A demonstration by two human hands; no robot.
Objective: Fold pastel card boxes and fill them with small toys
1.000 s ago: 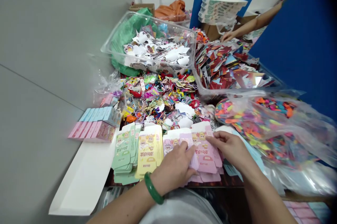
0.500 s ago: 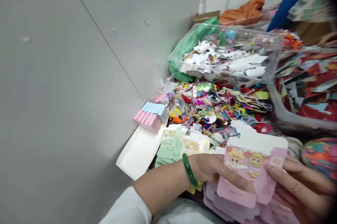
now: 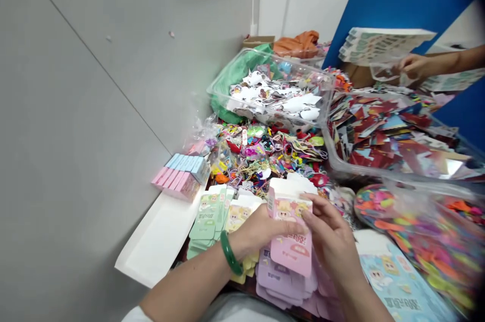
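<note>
1. Centrally, a flattened pink carton (image 3: 291, 246) is held up between both hands, tilted, with its printed face toward the viewer and its white flap at the top.
2. Left hand (image 3: 261, 231), wearing a green bangle (image 3: 230, 253): closed on the pink carton from its left side, the thumb lying across the printed face; the fingers behind are hidden.
3. Right hand (image 3: 333, 238): closed on the same carton at its right edge — thumb on the front, fingers bent about the upper side.
4. Below the held carton lie purple cartons (image 3: 278, 281), overlapping in a stack. To their left are yellow cartons (image 3: 237, 215), then green cartons (image 3: 206, 218); at the lower right lies a light-blue carton (image 3: 394, 281).
5. Left margin: a long white tray (image 3: 155, 236), with a block of small pink and blue boxes (image 3: 180, 173) at its far end, near the grey wall (image 3: 83, 160).
6. Beyond the cartons: a heap of mixed trinkets (image 3: 261, 155), backed by two clear bins of cut printed pieces (image 3: 379, 135).
7. Upper right: another person's hand (image 3: 415, 67) — fingers closed on clear plastic (image 3: 384, 72).
</note>
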